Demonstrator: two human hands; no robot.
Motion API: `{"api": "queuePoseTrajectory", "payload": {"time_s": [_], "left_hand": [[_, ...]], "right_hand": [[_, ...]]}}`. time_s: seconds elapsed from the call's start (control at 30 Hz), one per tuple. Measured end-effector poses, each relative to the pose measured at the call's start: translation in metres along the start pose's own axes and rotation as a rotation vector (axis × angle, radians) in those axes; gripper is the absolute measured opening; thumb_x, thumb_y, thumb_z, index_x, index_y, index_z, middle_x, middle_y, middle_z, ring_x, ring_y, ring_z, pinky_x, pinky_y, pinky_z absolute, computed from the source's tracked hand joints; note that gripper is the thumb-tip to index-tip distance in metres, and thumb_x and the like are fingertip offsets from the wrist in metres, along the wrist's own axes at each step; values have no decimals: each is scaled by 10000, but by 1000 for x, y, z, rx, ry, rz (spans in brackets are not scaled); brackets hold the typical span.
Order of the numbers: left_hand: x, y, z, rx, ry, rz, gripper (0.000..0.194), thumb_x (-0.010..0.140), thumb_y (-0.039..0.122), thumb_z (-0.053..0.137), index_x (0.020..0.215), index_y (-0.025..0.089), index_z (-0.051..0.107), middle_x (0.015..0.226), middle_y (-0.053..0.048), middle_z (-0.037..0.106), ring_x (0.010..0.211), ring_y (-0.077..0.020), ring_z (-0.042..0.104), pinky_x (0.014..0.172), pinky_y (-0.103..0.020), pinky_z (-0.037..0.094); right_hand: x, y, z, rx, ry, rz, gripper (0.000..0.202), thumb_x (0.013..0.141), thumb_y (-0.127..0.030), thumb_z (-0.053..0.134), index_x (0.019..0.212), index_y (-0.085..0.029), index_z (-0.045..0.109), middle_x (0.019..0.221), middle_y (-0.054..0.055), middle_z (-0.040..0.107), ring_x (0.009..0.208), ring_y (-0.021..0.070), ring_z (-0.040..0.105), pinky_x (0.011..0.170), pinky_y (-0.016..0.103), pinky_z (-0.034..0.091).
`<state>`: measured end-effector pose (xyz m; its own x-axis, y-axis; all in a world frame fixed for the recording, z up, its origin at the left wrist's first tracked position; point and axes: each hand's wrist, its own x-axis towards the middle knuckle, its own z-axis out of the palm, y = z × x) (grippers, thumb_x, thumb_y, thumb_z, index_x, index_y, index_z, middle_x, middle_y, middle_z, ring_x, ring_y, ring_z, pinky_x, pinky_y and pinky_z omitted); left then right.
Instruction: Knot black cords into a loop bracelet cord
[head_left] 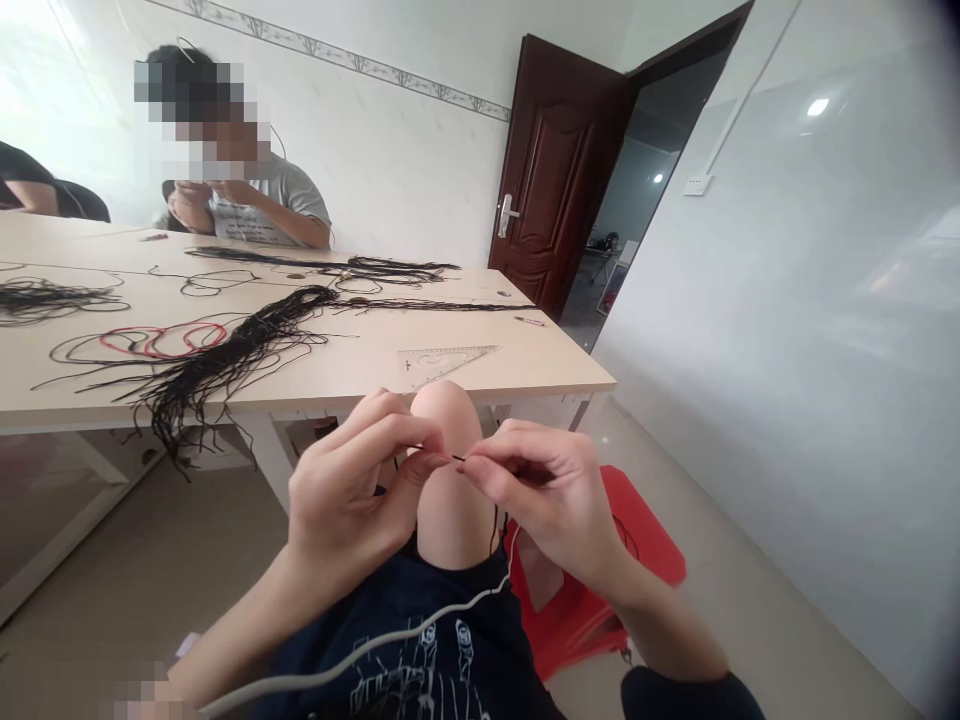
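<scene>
Above my raised knee, my left hand (367, 470) and my right hand (544, 490) meet with thumbs and forefingers pinched. Between the fingertips runs a thin black cord (459, 459), and both hands grip it. A short piece of it shows in the small gap between the two pinches. Black strands also hang down below the hands, near my knee. The fingers hide most of the held part, so I cannot tell whether it has a knot.
On the table (375, 370) lie a bundle of black cords (247, 345), a red cord (161, 342), a clear set square (446, 362) and a pink pen-like tool (530, 321). A person (262, 195) sits across it. A red stool (637, 520) stands beside my right arm. A pale cable (390, 635) crosses my lap.
</scene>
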<state>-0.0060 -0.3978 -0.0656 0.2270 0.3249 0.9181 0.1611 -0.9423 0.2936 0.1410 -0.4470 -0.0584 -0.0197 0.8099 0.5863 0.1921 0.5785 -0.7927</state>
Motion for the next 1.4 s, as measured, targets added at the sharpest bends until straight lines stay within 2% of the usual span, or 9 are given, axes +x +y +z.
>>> {"api": "queuePoseTrajectory", "payload": {"time_s": [0.1,0.2,0.33,0.5,0.7,0.8,0.97,1.2,1.4], "left_hand": [[-2,1,3,21,70,-3,174,750,22,561,721,193,553,622,21,484,562,-102,419,464,-247,334],[-3,1,3,-4,46,-82,150,766,48,561,728,193,549,636,24,479,568,-100,421,485,-246,342],[-2,-1,-3,-79,-104,-209,79,798,120,543,766,192,540,655,19,481,585,-107,425,514,-249,347],[3,1,-13,-81,-261,-216,62,818,157,514,837,193,560,705,8,528,641,-119,479,575,-241,383],[3,6,-11,-130,-433,-381,100,878,210,436,859,192,532,708,14,560,634,-103,526,542,-193,413],[2,10,-9,-183,-416,-439,114,890,217,416,847,208,521,646,45,528,578,-79,495,489,-161,383],[4,13,-6,-193,-351,-404,114,870,155,448,811,217,523,637,71,503,550,-38,451,473,-107,349],[7,10,-3,-311,-335,-442,142,841,115,472,765,209,546,672,75,549,601,-16,516,531,-48,394],[7,10,-5,-364,-325,-478,121,811,115,509,747,193,576,665,50,578,588,-39,544,512,-77,418]], "right_hand": [[-1,2,-1,-12,-15,-7,96,759,-149,625,679,-150,678,580,-22,538,518,67,460,451,179,391],[-2,2,-4,-40,-32,31,111,772,-182,613,681,-154,671,579,-20,548,509,71,459,446,184,387],[-1,-2,-8,-60,-97,104,147,806,-160,534,769,-141,674,635,-2,595,534,77,498,464,184,397],[2,-5,-10,-97,-152,127,165,836,-157,499,846,-138,662,678,-2,601,593,77,533,512,170,416],[1,-4,-9,-200,-163,3,164,870,-167,476,832,-130,632,729,-1,577,662,72,532,575,157,418],[1,-6,-8,-264,-163,-35,169,881,-176,467,808,-122,609,716,-5,543,653,67,512,580,159,407],[1,-7,-7,-256,-150,-48,159,882,-174,468,797,-122,592,680,-22,526,604,48,491,540,132,397],[-3,-6,-8,-203,-129,-59,136,860,-175,502,785,-134,607,657,-27,557,573,42,499,513,117,400],[-4,-7,-8,-258,-103,-61,133,833,-181,521,737,-141,605,607,-27,537,532,56,458,482,150,387]]}}
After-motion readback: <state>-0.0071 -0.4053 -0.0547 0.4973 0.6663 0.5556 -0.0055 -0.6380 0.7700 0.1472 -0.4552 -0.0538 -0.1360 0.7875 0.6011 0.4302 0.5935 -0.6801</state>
